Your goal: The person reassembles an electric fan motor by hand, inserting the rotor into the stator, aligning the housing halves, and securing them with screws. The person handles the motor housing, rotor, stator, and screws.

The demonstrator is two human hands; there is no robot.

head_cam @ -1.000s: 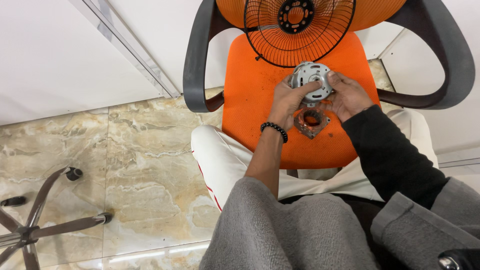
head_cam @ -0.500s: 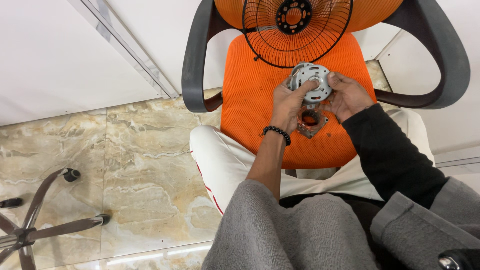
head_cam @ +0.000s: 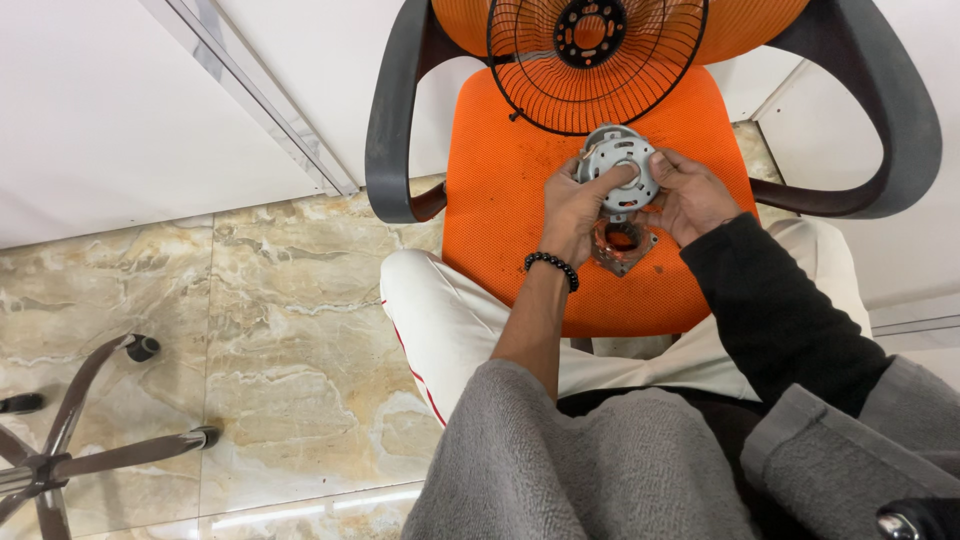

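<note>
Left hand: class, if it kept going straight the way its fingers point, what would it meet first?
The left hand points up-frame, over the grey motor cover it grips. Beyond that, it would likely meet the black fan grille on the orange chair, though depth is unclear.

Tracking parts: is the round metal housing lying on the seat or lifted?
Lifted: both hands, left and right, hold the housing above the seat.

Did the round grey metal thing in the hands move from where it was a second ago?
No. The round grey motor cover sits just below the black fan grille and above the copper-wound piece on the orange seat, as before.
</note>
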